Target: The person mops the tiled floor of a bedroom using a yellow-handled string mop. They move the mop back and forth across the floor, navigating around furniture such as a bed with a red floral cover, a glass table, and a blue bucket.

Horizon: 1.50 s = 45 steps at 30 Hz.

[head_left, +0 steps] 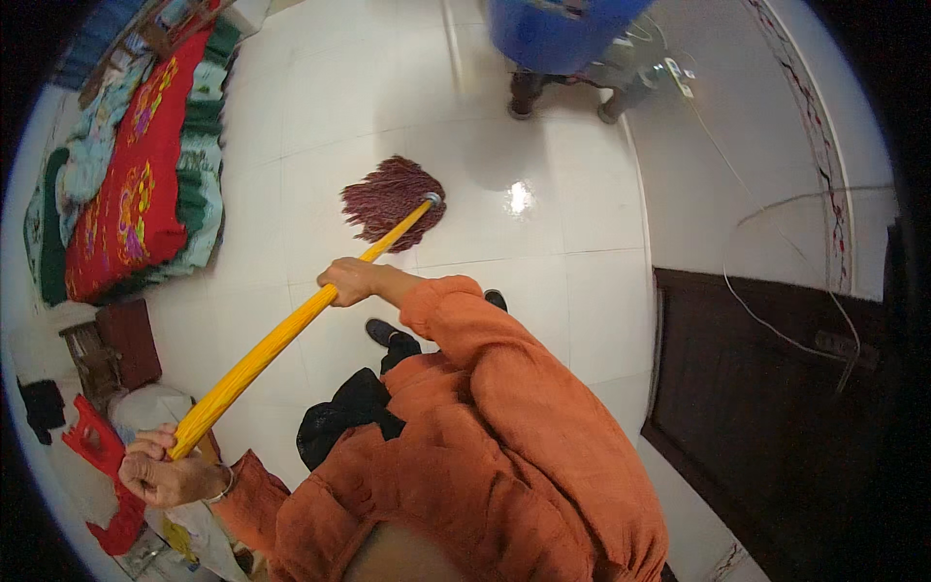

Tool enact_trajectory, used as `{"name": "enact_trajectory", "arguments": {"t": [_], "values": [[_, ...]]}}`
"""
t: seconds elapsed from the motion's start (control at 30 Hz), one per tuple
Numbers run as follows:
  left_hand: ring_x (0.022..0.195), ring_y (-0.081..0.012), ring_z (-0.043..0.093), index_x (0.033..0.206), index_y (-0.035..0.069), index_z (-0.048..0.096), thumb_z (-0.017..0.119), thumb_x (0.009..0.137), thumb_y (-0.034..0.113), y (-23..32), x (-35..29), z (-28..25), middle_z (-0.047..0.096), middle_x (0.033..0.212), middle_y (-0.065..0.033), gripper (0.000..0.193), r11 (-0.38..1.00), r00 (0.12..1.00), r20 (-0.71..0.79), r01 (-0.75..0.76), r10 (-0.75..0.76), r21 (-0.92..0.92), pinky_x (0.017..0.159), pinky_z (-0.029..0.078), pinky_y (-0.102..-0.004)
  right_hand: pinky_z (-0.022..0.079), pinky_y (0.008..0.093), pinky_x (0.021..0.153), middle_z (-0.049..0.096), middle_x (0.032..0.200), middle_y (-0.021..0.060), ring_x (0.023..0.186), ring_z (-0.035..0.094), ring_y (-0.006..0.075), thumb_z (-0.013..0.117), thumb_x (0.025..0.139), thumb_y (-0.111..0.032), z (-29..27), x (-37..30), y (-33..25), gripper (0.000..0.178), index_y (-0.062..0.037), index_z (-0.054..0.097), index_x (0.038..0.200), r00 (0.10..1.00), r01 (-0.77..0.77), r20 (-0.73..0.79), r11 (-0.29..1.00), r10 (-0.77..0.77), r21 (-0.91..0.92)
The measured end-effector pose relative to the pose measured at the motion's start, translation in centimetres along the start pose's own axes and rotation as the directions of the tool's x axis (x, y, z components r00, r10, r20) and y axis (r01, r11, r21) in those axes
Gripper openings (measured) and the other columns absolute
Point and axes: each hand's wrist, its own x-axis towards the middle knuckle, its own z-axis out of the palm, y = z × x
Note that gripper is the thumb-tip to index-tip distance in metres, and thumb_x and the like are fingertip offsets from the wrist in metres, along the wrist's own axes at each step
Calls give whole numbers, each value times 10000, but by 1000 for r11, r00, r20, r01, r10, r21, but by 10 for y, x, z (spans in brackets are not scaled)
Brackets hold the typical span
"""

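Observation:
A string mop with dark maroon strands rests spread on the pale tiled floor ahead of me. Its long yellow handle slants down toward my lower left. My left hand, with a bracelet at the wrist, is closed around the handle's top end. Farther down the shaft, my right hand grips it with wrapped fingers. Both of my arms are in loose orange sleeves, and my dark shoes show on the floor below the mop.
A bed with a red embroidered cover stands at the left. A blue drum sits on a dark stand at the far right. Loose cables and a power strip run along the right wall beside a dark door. Bags and cloths lie lower left.

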Motion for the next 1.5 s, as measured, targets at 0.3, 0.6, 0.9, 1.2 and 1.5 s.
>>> {"name": "enact_trajectory", "arguments": {"t": [0.3, 0.6, 0.9, 1.2, 1.5], "values": [[613, -229, 609, 758, -10, 476, 454, 918, 100, 61, -86, 150, 567, 645, -129, 195, 959, 895, 418, 236, -153, -154, 621, 540, -380, 469, 460, 662, 617, 735, 175, 724, 590, 374, 591, 664, -227, -138, -190, 107, 178, -62, 607, 728, 974, -225, -83, 954, 212, -198], [758, -241, 657, 726, -55, 606, 553, 867, 75, 104, -144, 234, 660, 774, -174, 199, 939, 675, 713, 336, -187, -72, 697, 519, -310, 447, 428, 664, 580, 720, 170, 717, 556, 370, 596, 660, -147, -177, -304, 181, 142, -21, 535, 679, 763, -500, -579, 830, 287, -247], [615, -244, 623, 672, -27, 470, 434, 939, 154, 95, -83, 248, 583, 628, -141, 324, 913, 698, 708, 351, -107, -208, 627, 540, -376, 433, 433, 642, 573, 659, 160, 685, 553, 359, 622, 605, -121, -128, -290, 127, 144, -28, 515, 627, 495, -602, -795, 798, 350, -23], [571, -213, 627, 661, 3, 454, 431, 946, 189, 73, -51, 232, 562, 576, -111, 341, 875, 625, 779, 404, -52, -266, 536, 523, -305, 382, 453, 619, 531, 610, 153, 640, 524, 350, 630, 667, -150, -30, -283, 73, 180, -41, 494, 621, 271, -689, -870, 714, 411, 122], [467, -101, 422, 698, 68, 445, 363, 967, 242, 40, -7, 160, 387, 528, 0, 331, 589, 579, 812, 631, 76, -504, 531, 461, -280, 361, 436, 616, 525, 613, 133, 632, 515, 326, 660, 727, -247, 40, -211, 14, 287, -46, 494, 605, 156, -596, -928, 782, 337, 184]]}}
